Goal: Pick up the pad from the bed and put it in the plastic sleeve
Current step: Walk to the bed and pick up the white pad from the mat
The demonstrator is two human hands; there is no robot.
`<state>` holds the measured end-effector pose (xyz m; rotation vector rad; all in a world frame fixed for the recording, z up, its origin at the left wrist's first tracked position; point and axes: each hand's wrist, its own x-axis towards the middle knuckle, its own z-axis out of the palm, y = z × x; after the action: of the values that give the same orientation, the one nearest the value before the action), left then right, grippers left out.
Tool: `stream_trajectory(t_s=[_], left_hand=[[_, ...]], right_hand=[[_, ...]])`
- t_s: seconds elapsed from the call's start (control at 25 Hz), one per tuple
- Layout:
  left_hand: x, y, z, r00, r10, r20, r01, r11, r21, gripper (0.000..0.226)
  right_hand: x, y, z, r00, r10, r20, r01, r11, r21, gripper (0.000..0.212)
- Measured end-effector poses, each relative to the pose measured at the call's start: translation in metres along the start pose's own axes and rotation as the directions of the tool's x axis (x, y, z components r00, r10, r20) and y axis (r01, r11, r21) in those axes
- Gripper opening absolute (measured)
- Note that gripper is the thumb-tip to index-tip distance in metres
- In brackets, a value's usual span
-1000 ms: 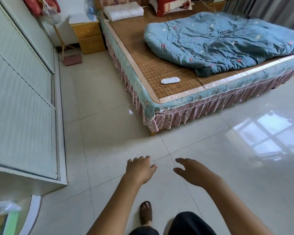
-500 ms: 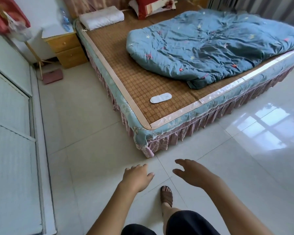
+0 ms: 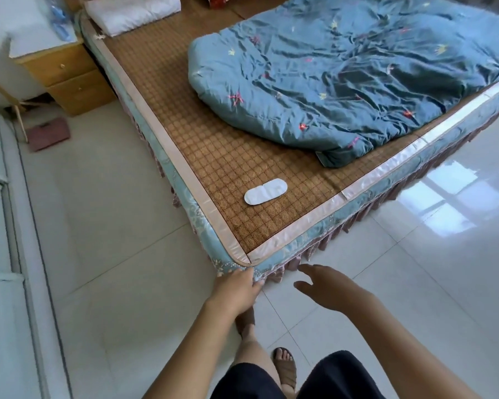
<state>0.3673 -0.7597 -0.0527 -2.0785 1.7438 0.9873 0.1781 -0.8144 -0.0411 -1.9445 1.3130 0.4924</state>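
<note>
White pad (image 3: pixel 265 191) lies flat on bed (image 3: pixel 228 168) mat near the corner. Left hand (image 3: pixel 236 289) and right hand (image 3: pixel 326 289) both empty, fingers spread, below that corner.

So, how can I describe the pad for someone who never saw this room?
Find the bed and its woven brown mat. Near the mat's closest corner, apart from the blue quilt, lies the pad: small, flat, white and oval, the only loose thing there.

Soft, even daylight fills the room. A window's glare reflects off the glossy floor tiles (image 3: pixel 455 203) at 3 o'clock. Shadows are faint. Wide-angle distortion bends the bed edge (image 3: pixel 274 246) and the wardrobe (image 3: pixel 0 254) at 9 o'clock; corners blur slightly.
</note>
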Motion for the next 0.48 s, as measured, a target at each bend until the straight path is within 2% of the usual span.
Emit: stream_trajectory(t_s=[0.24,0.48], left_hand=[[0.097,-0.026,-0.049,0.997,0.020,0.069,-0.021,1.000,0.008,0.035],[0.184,-0.036,-0.078,0.998,-0.021,0.064,0.020,1.000,0.022,0.040]], right_hand=[[0.094,-0.008,-0.042,0.994,0.095,0.056,-0.097,0.995,0.036,0.048],[0.211,0.014,-0.078,0.997,0.061,0.036,-0.063,0.997,0.043,0.046]])
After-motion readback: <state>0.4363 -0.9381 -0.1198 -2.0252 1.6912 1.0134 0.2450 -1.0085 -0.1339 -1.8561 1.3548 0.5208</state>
